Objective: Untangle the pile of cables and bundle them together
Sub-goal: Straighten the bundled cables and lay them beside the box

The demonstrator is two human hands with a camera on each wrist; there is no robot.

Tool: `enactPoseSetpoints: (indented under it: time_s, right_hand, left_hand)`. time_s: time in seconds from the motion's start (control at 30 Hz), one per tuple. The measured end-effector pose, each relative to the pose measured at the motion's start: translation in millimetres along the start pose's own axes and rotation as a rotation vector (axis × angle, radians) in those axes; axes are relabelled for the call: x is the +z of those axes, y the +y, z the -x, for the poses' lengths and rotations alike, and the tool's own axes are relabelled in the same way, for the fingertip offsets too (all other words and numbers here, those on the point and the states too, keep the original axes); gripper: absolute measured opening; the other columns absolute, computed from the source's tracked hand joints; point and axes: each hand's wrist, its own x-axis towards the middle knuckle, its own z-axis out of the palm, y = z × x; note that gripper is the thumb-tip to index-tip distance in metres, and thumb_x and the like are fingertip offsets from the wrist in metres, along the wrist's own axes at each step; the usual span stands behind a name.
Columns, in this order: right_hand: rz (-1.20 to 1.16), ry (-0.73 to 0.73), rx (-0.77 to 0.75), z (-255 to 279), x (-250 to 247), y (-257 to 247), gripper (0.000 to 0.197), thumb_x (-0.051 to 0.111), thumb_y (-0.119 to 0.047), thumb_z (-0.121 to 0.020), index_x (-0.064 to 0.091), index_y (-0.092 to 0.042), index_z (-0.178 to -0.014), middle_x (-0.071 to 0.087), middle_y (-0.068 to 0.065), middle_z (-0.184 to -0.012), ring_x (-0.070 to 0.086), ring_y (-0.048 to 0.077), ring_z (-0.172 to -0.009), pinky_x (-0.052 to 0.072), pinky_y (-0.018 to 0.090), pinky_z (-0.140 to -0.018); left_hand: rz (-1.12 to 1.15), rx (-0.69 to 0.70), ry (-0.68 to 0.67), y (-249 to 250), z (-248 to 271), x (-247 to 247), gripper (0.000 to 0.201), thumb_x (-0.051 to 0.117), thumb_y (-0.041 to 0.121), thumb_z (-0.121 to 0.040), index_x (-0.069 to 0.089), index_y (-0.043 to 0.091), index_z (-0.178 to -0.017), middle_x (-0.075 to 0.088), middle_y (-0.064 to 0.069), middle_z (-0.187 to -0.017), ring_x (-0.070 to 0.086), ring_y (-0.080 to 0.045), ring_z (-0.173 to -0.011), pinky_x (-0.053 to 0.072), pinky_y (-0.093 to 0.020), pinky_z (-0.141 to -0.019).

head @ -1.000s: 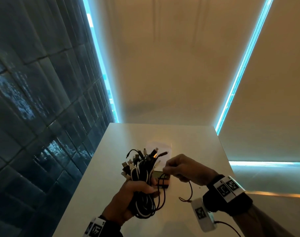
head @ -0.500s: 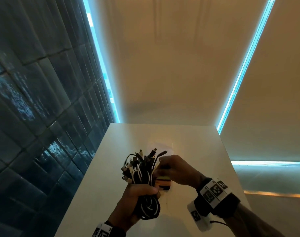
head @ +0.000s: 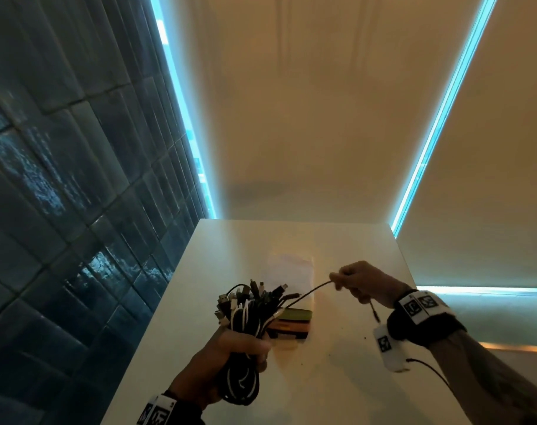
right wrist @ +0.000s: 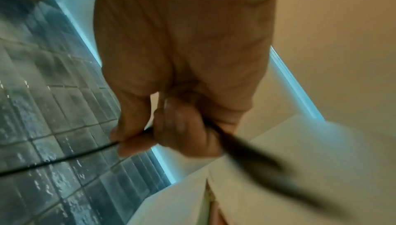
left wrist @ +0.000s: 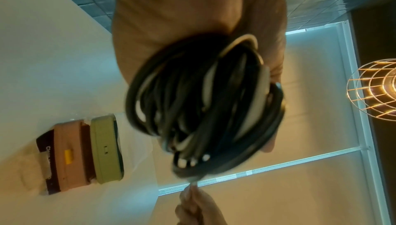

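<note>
Head cam looks down over the white rectangular table (head: 337,378), tilted well up the wall. Both wrist cams sit super close, staring up past fingers. Left wrist and head both catch the stacked green, pink and dark flat cases (left wrist: 85,152).

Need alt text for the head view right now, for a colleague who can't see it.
The left hand grips a bundle of black and white cables above a white table, while the right hand pinches one thin black cable stretched out from the bundle.
</note>
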Motion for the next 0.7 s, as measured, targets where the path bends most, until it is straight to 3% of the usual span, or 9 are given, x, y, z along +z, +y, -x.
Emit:
enactPoseSetpoints:
  time_s: [0.07, 0.17, 0.27, 0.37, 0.43, 0.53, 0.6, 0.7]
  right_hand:
    - [0.172, -0.02, 0.114, 1, -6, 1, 0.04, 0.062, -0.043, -0.091, 0.061, -0.006, -0.073, 0.038, -0.001, -0.052, 0.03, 0.01, -0.04, 0.027, 0.021, -0.042]
    - [0.188, 0.203, 0.074, 2, 0, -20, 0.044, 0.061, -0.04, -0.093, 0.065, 0.001, -0.078, 0.043, -0.001, -0.05, 0.031, 0.01, -0.038, 0.027, 0.022, -0.04]
    - [0.114, 0.321, -0.149, 24, 28, -64, 0.028, 0.052, -0.024, -0.099, 0.069, -0.003, -0.093, 0.056, -0.006, -0.063, 0.039, 0.004, -0.045, 0.031, 0.02, -0.045]
    - [0.229, 0.205, -0.47, 64, 73, -94, 0.02, 0.053, -0.021, -0.098, 0.072, -0.014, -0.099, 0.069, -0.003, -0.08, 0.052, 0.004, -0.055, 0.039, 0.015, -0.052]
    - [0.297, 0.152, -0.582, 82, 98, -95, 0.017, 0.054, -0.02, -0.097, 0.07, -0.017, -0.099, 0.07, -0.005, -0.083, 0.061, 0.005, -0.064, 0.047, 0.014, -0.058]
    - [0.164, 0.229, -0.532, 88, 116, -84, 0.006, 0.056, -0.017, -0.095, 0.061, -0.02, -0.097, 0.065, -0.006, -0.071, 0.06, 0.005, -0.059, 0.052, 0.023, -0.056]
    - [0.031, 0.261, -0.473, 92, 122, -80, 0.005, 0.06, -0.015, -0.093, 0.058, -0.019, -0.091, 0.064, -0.002, -0.067, 0.061, 0.007, -0.057, 0.055, 0.028, -0.055]
    - [-0.049, 0.197, -0.464, 102, 134, -78, 0.009, 0.061, -0.012, -0.092, 0.061, -0.015, -0.083, 0.064, -0.005, -0.073, 0.063, 0.002, -0.067, 0.053, 0.02, -0.058]
  left_hand:
    - [-0.052, -0.034, -0.027, 0, 0, -3, 0.067, 0.078, 0.007, -0.056, 0.05, -0.022, -0.109, 0.047, -0.014, -0.067, 0.046, -0.023, -0.057, 0.041, -0.033, -0.059]
    - [-0.103, -0.089, -0.047, -3, -3, 3, 0.061, 0.081, 0.008, -0.058, 0.06, -0.014, -0.11, 0.049, -0.014, -0.064, 0.047, -0.025, -0.055, 0.042, -0.032, -0.059]
    - [-0.015, -0.121, -0.007, -10, -11, 14, 0.061, 0.091, 0.016, -0.054, 0.067, -0.001, -0.106, 0.05, -0.012, -0.065, 0.05, -0.022, -0.054, 0.043, -0.031, -0.055]
    - [0.252, -0.113, 0.061, -15, -21, 21, 0.073, 0.097, 0.019, -0.045, 0.061, 0.001, -0.105, 0.051, -0.009, -0.07, 0.054, -0.018, -0.052, 0.046, -0.03, -0.049]
    - [0.363, -0.054, 0.083, -15, -27, 20, 0.069, 0.099, 0.022, -0.043, 0.063, 0.004, -0.1, 0.053, -0.009, -0.071, 0.056, -0.018, -0.053, 0.049, -0.031, -0.048]
    - [0.394, 0.039, 0.079, -12, -31, 20, 0.058, 0.099, 0.03, -0.04, 0.074, 0.007, -0.088, 0.055, -0.009, -0.07, 0.057, -0.017, -0.055, 0.05, -0.029, -0.051]
    - [0.369, 0.067, 0.085, -13, -33, 19, 0.062, 0.098, 0.037, -0.04, 0.075, 0.005, -0.088, 0.057, -0.012, -0.072, 0.059, -0.019, -0.06, 0.052, -0.03, -0.054]
    - [0.357, 0.083, 0.128, -14, -38, 15, 0.074, 0.094, 0.043, -0.052, 0.067, -0.001, -0.105, 0.059, -0.026, -0.097, 0.059, -0.037, -0.093, 0.054, -0.043, -0.075]
